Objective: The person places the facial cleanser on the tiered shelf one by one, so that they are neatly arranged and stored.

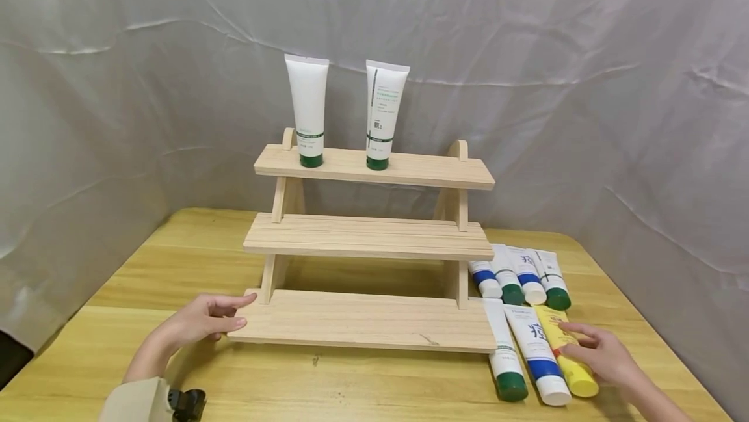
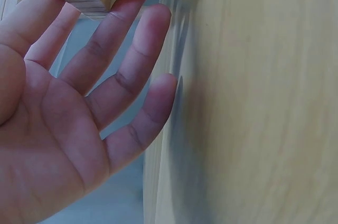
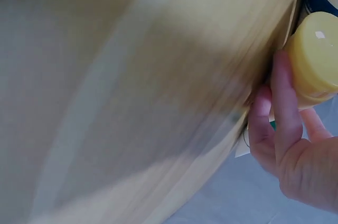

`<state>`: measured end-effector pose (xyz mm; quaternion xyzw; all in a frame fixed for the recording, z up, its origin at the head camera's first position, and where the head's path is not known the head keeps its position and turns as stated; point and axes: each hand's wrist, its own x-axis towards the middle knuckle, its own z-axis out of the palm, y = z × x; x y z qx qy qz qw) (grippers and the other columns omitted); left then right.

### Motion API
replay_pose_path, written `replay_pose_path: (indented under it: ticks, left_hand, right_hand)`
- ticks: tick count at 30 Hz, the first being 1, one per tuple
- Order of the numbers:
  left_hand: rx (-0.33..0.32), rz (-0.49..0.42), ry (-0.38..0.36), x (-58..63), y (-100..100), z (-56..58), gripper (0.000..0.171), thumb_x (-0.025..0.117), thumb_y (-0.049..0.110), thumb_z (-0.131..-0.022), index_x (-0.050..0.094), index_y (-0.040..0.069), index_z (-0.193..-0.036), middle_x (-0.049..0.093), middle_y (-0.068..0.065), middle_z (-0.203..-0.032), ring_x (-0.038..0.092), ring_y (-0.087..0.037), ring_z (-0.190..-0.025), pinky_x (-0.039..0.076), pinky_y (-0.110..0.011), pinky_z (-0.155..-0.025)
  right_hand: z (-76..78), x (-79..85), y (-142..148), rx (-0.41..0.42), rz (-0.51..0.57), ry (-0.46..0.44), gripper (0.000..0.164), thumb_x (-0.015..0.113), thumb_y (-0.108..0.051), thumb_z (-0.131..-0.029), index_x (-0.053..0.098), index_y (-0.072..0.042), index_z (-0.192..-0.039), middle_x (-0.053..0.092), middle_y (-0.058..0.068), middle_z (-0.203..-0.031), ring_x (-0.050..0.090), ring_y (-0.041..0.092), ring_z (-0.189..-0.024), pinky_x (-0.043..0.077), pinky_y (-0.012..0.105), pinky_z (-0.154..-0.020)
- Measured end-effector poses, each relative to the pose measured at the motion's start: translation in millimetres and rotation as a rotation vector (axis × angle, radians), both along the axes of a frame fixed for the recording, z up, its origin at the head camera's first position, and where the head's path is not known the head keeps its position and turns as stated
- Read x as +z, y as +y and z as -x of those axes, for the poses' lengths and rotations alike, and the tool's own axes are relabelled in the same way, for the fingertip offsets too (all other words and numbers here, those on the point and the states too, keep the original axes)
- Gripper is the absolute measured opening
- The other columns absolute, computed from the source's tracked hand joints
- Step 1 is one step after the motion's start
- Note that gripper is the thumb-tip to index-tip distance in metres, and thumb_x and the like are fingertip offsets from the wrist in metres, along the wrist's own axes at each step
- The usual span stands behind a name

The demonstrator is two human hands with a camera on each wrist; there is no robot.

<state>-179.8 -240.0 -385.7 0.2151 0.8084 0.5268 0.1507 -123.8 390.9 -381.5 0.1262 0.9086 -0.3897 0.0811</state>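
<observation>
A three-tier wooden display stand [image 1: 363,321] stands on the table. My left hand [image 1: 205,319] holds the left end of its lowest shelf, thumb near the front corner and index finger behind; the other fingers [image 2: 132,71] spread loosely below the wood. On the right, my right hand [image 1: 603,354] grips a yellow squeeze tube [image 1: 576,370] lying on the table, fingers along its side near the yellow cap [image 3: 317,49]. Beside it lie a white tube with a blue band [image 1: 535,344] and a white tube with a green cap [image 1: 506,357].
On the top shelf two white tubes stand on green caps, one at left [image 1: 307,103] and one near the middle [image 1: 386,110]. Several more tubes [image 1: 523,276] lie in a row behind the front ones. A grey cloth [image 1: 526,38] hangs behind the table [image 1: 351,383].
</observation>
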Motion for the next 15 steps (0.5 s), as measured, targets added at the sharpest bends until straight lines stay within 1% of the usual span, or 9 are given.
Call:
replay_pose_path:
  ticks: [1, 2, 4, 6, 9, 11, 13, 14, 15]
  left_hand:
    - [-0.001, 0.001, 0.001, -0.2, 0, 0.2, 0.053, 0.059, 0.014, -0.086, 0.038, -0.011, -0.128, 0.054, -0.023, -0.107, 0.039, -0.005, -0.057, 0.039, -0.023, -0.049]
    - [0.000, 0.001, 0.004, -0.3, 0, 0.2, 0.052, 0.059, 0.014, -0.086, 0.038, -0.011, -0.127, 0.052, -0.023, -0.112, 0.039, -0.005, -0.057, 0.040, -0.023, -0.049]
    - [-0.002, 0.005, 0.002, -0.6, 0, 0.5, 0.053, 0.059, 0.014, -0.086, 0.038, -0.011, -0.128, 0.056, -0.020, -0.103, 0.039, -0.005, -0.057, 0.040, -0.023, -0.049]
    - [-0.004, 0.009, 0.000, -0.8, 0, 0.7, 0.053, 0.059, 0.014, -0.087, 0.038, -0.010, -0.128, 0.057, -0.016, -0.098, 0.039, -0.005, -0.057, 0.040, -0.023, -0.049]
    - [-0.003, 0.007, 0.000, -0.7, -1, 1.1, 0.053, 0.059, 0.014, -0.087, 0.038, -0.010, -0.128, 0.056, -0.019, -0.101, 0.039, -0.005, -0.058, 0.040, -0.023, -0.050]
    - [-0.001, 0.004, 0.000, -0.7, -1, 1.0, 0.053, 0.059, 0.014, -0.087, 0.037, -0.010, -0.128, 0.054, -0.021, -0.108, 0.040, -0.005, -0.059, 0.040, -0.023, -0.050]
    - [-0.002, 0.004, -0.002, -0.8, -1, 0.9, 0.053, 0.059, 0.014, -0.087, 0.037, -0.011, -0.128, 0.055, -0.020, -0.105, 0.040, -0.005, -0.059, 0.040, -0.023, -0.050]
    - [-0.003, 0.003, -0.004, -0.8, -1, 0.8, 0.053, 0.059, 0.014, -0.087, 0.037, -0.011, -0.128, 0.056, -0.017, -0.101, 0.040, -0.005, -0.059, 0.040, -0.023, -0.050]
    - [-0.005, 0.005, -0.007, -0.9, -1, 0.8, 0.053, 0.059, 0.014, -0.087, 0.036, -0.011, -0.128, 0.056, -0.014, -0.096, 0.040, -0.005, -0.059, 0.040, -0.023, -0.051]
  right_hand:
    - [0.0, 0.3, 0, 0.000, 0.006, -0.005, 0.068, 0.067, -0.030, -0.079, 0.039, 0.007, -0.128, 0.047, 0.035, -0.112, 0.049, 0.019, -0.069, 0.038, 0.028, -0.046]
    - [-0.4, 0.5, 1, 0.001, 0.013, -0.007, 0.067, 0.066, -0.029, -0.079, 0.039, 0.007, -0.128, 0.048, 0.035, -0.111, 0.049, 0.019, -0.068, 0.038, 0.028, -0.046]
    - [-1.4, 1.7, 2, -0.002, 0.037, -0.010, 0.064, 0.065, -0.026, -0.080, 0.038, 0.008, -0.127, 0.053, 0.032, -0.106, 0.047, 0.017, -0.059, 0.037, 0.027, -0.043]
    - [-2.9, 3.9, 2, -0.004, 0.068, -0.016, 0.063, 0.064, -0.023, -0.080, 0.036, 0.009, -0.128, 0.057, 0.028, -0.101, 0.046, 0.017, -0.054, 0.036, 0.026, -0.042]
    - [-4.7, 9.0, 5, -0.004, 0.100, -0.018, 0.064, 0.063, -0.020, -0.081, 0.032, 0.010, -0.128, 0.061, 0.018, -0.094, 0.047, 0.017, -0.051, 0.035, 0.025, -0.040]
    - [-5.8, 12.5, 7, -0.005, 0.108, -0.017, 0.065, 0.063, -0.019, -0.081, 0.030, 0.010, -0.129, 0.060, 0.015, -0.093, 0.049, 0.019, -0.054, 0.036, 0.025, -0.041]
    - [-6.4, 15.5, 9, -0.008, 0.117, -0.012, 0.064, 0.063, -0.019, -0.082, 0.028, 0.010, -0.128, 0.059, 0.015, -0.094, 0.049, 0.018, -0.055, 0.038, 0.026, -0.042]
    - [-6.8, 16.7, 10, -0.012, 0.121, -0.009, 0.064, 0.063, -0.018, -0.081, 0.028, 0.009, -0.128, 0.058, 0.016, -0.095, 0.050, 0.018, -0.055, 0.040, 0.027, -0.043]
    - [-7.2, 18.0, 11, -0.016, 0.122, -0.003, 0.063, 0.063, -0.018, -0.081, 0.028, 0.008, -0.127, 0.056, 0.020, -0.097, 0.050, 0.019, -0.057, 0.041, 0.028, -0.043]
